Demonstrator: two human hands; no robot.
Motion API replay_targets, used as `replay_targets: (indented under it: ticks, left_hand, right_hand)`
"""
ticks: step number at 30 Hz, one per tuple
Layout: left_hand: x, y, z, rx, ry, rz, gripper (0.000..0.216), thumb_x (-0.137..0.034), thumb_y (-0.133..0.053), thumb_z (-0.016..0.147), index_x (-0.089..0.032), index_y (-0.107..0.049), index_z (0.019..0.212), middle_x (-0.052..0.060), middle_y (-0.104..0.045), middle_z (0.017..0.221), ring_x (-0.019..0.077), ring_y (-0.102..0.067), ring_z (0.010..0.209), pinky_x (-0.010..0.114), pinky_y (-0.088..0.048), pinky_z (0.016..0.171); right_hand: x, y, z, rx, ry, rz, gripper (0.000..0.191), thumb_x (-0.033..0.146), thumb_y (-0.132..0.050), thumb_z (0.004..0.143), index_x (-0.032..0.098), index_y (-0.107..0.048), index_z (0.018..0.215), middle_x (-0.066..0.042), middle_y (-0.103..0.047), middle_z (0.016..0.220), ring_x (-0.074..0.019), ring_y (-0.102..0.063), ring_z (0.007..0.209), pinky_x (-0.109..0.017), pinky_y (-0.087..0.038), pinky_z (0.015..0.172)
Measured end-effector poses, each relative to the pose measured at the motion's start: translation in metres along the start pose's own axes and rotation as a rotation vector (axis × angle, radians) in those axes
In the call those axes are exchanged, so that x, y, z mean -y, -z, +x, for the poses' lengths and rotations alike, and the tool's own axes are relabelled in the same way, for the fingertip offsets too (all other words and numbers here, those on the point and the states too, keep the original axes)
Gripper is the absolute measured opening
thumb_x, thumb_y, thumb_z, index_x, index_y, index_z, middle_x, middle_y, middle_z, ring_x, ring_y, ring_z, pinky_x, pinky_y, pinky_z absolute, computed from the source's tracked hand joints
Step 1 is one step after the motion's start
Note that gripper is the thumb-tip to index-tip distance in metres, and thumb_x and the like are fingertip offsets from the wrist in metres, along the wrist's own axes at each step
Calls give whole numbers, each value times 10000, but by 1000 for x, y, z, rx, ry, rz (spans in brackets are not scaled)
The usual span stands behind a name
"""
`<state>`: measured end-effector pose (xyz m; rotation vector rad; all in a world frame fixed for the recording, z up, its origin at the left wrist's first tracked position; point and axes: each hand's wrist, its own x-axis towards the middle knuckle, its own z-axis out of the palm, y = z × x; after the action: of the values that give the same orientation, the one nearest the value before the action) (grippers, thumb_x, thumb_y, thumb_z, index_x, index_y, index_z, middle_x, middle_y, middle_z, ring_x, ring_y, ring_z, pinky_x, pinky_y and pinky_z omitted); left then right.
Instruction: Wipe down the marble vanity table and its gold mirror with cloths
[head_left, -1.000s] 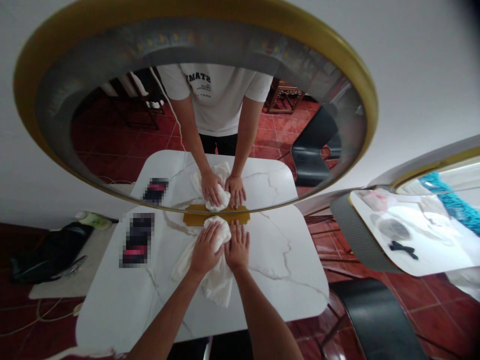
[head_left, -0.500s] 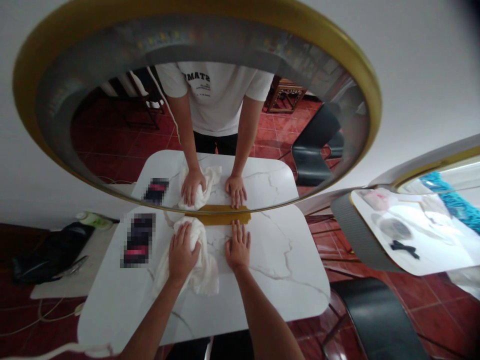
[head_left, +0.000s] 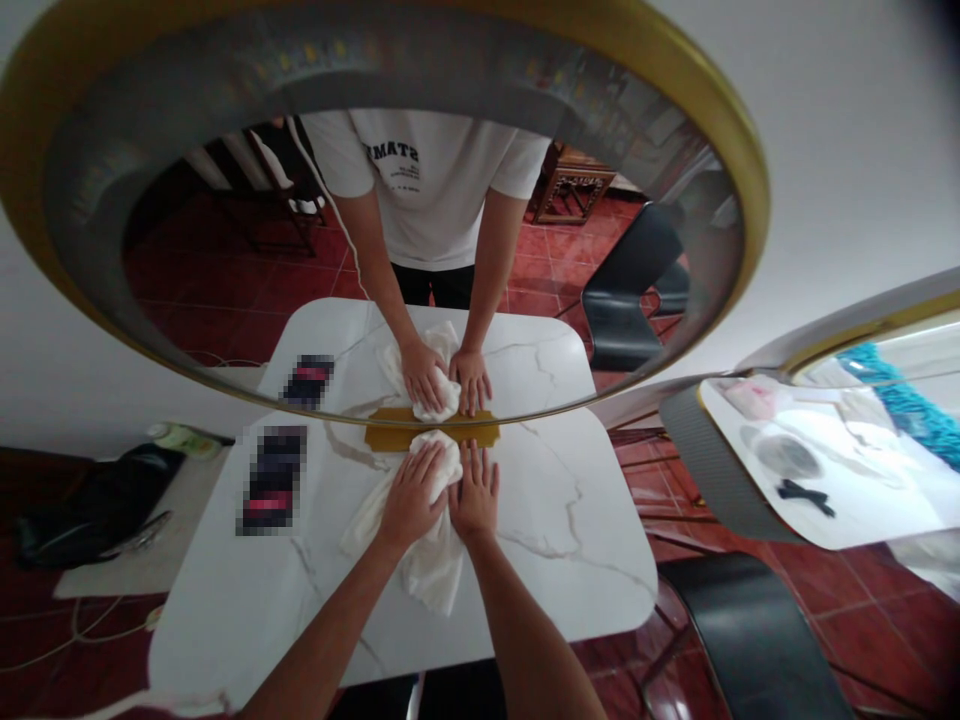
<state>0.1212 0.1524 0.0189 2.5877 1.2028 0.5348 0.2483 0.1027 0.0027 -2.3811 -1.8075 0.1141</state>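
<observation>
My left hand (head_left: 410, 497) presses a white cloth (head_left: 431, 560) flat on the white marble table (head_left: 570, 540), close to the gold base (head_left: 382, 437) of a big round gold-framed mirror (head_left: 720, 130). The fingers curl over the bunched top of the cloth. My right hand (head_left: 474, 492) lies flat beside it with fingers spread, touching the table and the cloth's edge. The mirror shows both hands and a white T-shirt.
A blurred dark object (head_left: 271, 479) lies on the table to the left. A black chair (head_left: 750, 630) stands at the right. A second mirror (head_left: 817, 460) leans at the right. A dark bag (head_left: 90, 510) and a mat lie on the red tiled floor at left.
My left hand slid the cloth to the left half a second ago and has now brought it back right, against my right hand. The right hand stayed in place.
</observation>
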Motion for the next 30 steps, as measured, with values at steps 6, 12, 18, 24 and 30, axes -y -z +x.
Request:
replay_targets:
  ticks: [6, 12, 18, 24, 30]
  left_hand:
    - [14, 6, -15, -69, 139, 33, 645, -287, -478, 829, -181, -274, 1431, 84, -321, 1474, 254, -287, 1357, 453, -205, 1121]
    - [39, 21, -34, -174, 286, 66, 617, -311, -455, 855, -194, -269, 1431, 98, -345, 1460, 276, -305, 1346, 490, -206, 1104]
    - [42, 18, -38, -193, 338, 60, 618, -314, -442, 860, -193, -256, 1436, 99, -331, 1468, 281, -284, 1355, 495, -231, 1095]
    - [12, 1, -19, -42, 100, -1, 664, -269, -463, 830, -169, -235, 1446, 95, -284, 1490, 263, -261, 1368, 459, -254, 1109]
    - [-9, -7, -1, -1, 11, -85, 690, -193, -451, 812, -161, -201, 1455, 89, -274, 1494, 244, -229, 1382, 462, -278, 1113]
  right_hand:
    - [1, 1, 0, -5, -9, 15, 696, 237, -351, 849, 210, -54, 1479, 2, -80, 1537, -213, -10, 1407, -456, -78, 1121]
    - [1, 1, 0, -3, -14, 10, 703, 218, -348, 841, 219, -51, 1479, 10, -78, 1537, -209, -20, 1407, -453, -81, 1122]
    - [2, 1, 1, 5, -17, -3, 702, 225, -349, 845, 217, -47, 1478, 6, -76, 1537, -216, -21, 1407, -456, -75, 1121]
    - [2, 2, 1, 16, -8, -2, 695, 243, -347, 854, 208, -40, 1477, -10, -72, 1538, -216, -22, 1407, -457, -71, 1120]
    - [0, 1, 0, 28, -1, -33, 698, 223, -350, 846, 226, -47, 1475, -4, -74, 1538, -195, -22, 1407, -439, -78, 1122]
